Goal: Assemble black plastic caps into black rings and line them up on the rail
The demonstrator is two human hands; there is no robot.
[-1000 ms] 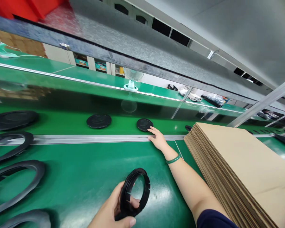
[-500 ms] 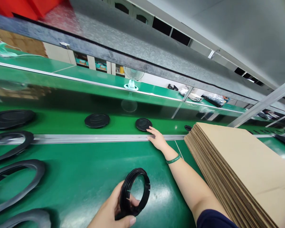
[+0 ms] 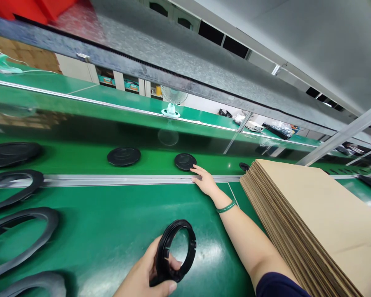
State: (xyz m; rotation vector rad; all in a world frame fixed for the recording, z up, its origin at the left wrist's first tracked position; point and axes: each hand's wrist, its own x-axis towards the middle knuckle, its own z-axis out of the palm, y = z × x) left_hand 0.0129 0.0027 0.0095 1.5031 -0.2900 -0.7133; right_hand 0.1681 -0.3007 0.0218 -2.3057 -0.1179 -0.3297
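A black plastic ring [image 3: 190,258] with slots in its rim is held tilted above the green table by my left hand [image 3: 151,264], thumb in front and fingers behind. Farther off, my right hand [image 3: 205,181] reaches over the metal rail with its fingers stretched out, palm down. Its fingertips are at the near right edge of a round black disc [image 3: 185,161] on the green belt; I cannot tell whether they touch it. Another black disc [image 3: 124,156] lies on the belt to the left, and a larger one [image 3: 12,154] farther left.
Several larger black rings [image 3: 34,243] lie on the table at left. A tall stack of cardboard sheets [image 3: 315,206] stands right of my right arm. A metal rail [image 3: 111,180] separates table and belt. A grey shelf [image 3: 173,53] hangs overhead, with a slanted post [image 3: 340,134] at right.
The discs on the belt have shifted slightly to the left. Both my hands and the ring stay nearly where they were.
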